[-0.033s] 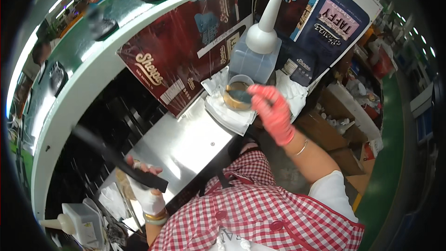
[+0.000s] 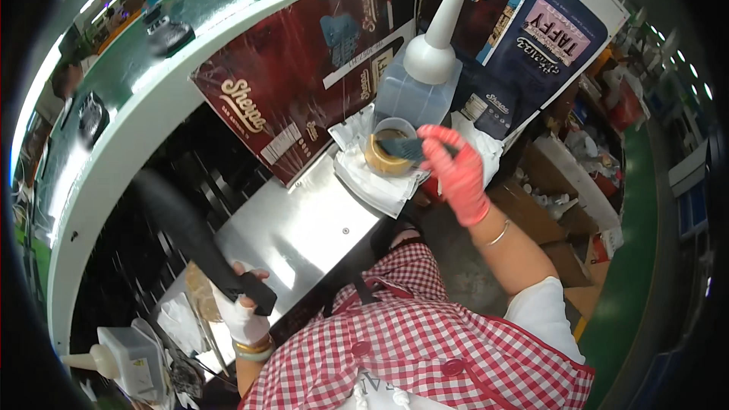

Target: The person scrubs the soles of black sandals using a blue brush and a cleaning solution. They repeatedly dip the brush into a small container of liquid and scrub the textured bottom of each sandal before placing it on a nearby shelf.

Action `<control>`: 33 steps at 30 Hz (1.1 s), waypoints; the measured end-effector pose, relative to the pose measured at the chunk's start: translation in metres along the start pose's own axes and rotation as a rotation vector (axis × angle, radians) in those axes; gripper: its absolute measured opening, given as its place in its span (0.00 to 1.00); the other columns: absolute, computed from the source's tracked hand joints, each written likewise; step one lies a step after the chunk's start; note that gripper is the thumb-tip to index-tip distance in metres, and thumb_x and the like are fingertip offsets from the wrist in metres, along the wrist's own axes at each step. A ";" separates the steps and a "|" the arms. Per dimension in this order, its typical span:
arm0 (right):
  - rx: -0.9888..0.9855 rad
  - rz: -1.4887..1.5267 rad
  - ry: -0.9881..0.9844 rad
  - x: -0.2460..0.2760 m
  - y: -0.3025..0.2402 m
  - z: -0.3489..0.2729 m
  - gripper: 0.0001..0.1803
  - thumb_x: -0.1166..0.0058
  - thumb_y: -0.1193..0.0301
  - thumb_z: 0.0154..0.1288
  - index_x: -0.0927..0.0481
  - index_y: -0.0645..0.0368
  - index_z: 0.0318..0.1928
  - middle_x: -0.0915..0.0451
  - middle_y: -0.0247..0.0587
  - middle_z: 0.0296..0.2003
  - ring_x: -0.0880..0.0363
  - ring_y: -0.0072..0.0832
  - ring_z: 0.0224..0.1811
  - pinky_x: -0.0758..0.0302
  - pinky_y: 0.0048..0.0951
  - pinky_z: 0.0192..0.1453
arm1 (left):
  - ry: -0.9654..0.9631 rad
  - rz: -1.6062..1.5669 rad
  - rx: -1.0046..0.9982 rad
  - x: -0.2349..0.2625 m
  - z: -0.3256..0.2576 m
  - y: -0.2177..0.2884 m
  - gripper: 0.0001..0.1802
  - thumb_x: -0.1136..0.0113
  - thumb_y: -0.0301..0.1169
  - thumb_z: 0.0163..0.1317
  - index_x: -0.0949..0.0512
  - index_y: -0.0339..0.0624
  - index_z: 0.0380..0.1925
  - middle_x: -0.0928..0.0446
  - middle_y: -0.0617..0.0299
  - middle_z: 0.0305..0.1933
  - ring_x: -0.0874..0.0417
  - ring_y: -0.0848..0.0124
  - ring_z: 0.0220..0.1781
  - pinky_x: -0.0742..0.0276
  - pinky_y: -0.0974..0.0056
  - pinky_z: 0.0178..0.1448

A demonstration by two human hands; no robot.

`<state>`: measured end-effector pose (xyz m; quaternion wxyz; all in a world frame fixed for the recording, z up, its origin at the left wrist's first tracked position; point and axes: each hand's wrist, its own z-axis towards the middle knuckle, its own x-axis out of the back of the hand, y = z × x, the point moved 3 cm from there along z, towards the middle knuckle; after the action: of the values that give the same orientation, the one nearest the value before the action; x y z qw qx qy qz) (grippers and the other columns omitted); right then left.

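In my right hand (image 2: pixel 459 175), which wears a thin pink-red glove, is a dark, flat, brush-like tool (image 2: pixel 406 149). Its far end lies over the mouth of a small cup (image 2: pixel 387 163) with a yellowish-brown band; how deep it reaches inside is hard to tell. My left hand (image 2: pixel 244 317), in a white glove with bare fingertips, is closed around the near end of a long black strip (image 2: pixel 190 224). The strip slants up to the left and its far part is smeared by motion. White paper or cloth (image 2: pixel 380 193) lies under the cup.
Behind the cup stands a clear bottle (image 2: pixel 414 91) with a white cone nozzle. Another nozzle bottle (image 2: pixel 137 364) lies at lower left by a metal worktop (image 2: pixel 304 209). A curved conveyor (image 2: pixel 125 106) carries several black shoe-sole-like pieces. Cartons with litter (image 2: pixel 558 175) stand at right.
The black strip has swung upward and turned in my left hand. My right hand has shifted slightly right, and the tool now shows more of its length across the cup's rim.
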<state>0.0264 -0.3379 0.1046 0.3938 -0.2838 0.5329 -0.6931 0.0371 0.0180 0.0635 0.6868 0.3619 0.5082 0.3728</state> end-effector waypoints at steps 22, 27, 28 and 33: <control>-0.217 -0.154 -0.085 0.015 0.049 0.052 0.15 0.42 0.63 0.61 0.20 0.63 0.42 0.21 0.33 0.30 0.26 0.17 0.25 0.30 0.18 0.31 | -0.093 -0.468 0.546 -0.016 -0.011 -0.068 0.29 0.59 0.43 0.68 0.46 0.43 0.66 0.29 0.42 0.55 0.24 0.52 0.55 0.20 0.56 0.51; -0.228 -0.132 -0.103 0.016 0.051 0.051 0.15 0.42 0.64 0.62 0.21 0.62 0.43 0.21 0.31 0.30 0.27 0.16 0.24 0.32 0.16 0.29 | 0.018 -0.459 0.539 -0.023 -0.010 -0.072 0.30 0.58 0.46 0.67 0.44 0.46 0.65 0.30 0.49 0.56 0.22 0.54 0.52 0.18 0.57 0.45; -0.231 -0.119 -0.115 0.016 0.052 0.050 0.15 0.42 0.64 0.62 0.21 0.62 0.43 0.21 0.31 0.30 0.27 0.15 0.24 0.32 0.16 0.29 | 0.001 -0.485 0.544 -0.018 -0.010 -0.076 0.30 0.59 0.46 0.68 0.45 0.48 0.66 0.32 0.50 0.58 0.24 0.53 0.54 0.18 0.56 0.47; -0.348 0.008 -0.066 0.036 0.074 0.043 0.13 0.46 0.64 0.65 0.22 0.60 0.43 0.22 0.32 0.28 0.27 0.15 0.22 0.35 0.14 0.24 | 0.044 -0.521 0.554 -0.015 -0.012 -0.080 0.34 0.63 0.55 0.67 0.46 0.49 0.67 0.33 0.50 0.58 0.24 0.53 0.54 0.19 0.57 0.46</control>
<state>0.0607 -0.3996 0.0439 0.3590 -0.3680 0.6327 -0.5791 0.0342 -0.0305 -0.0030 0.6236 0.3843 0.6795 0.0418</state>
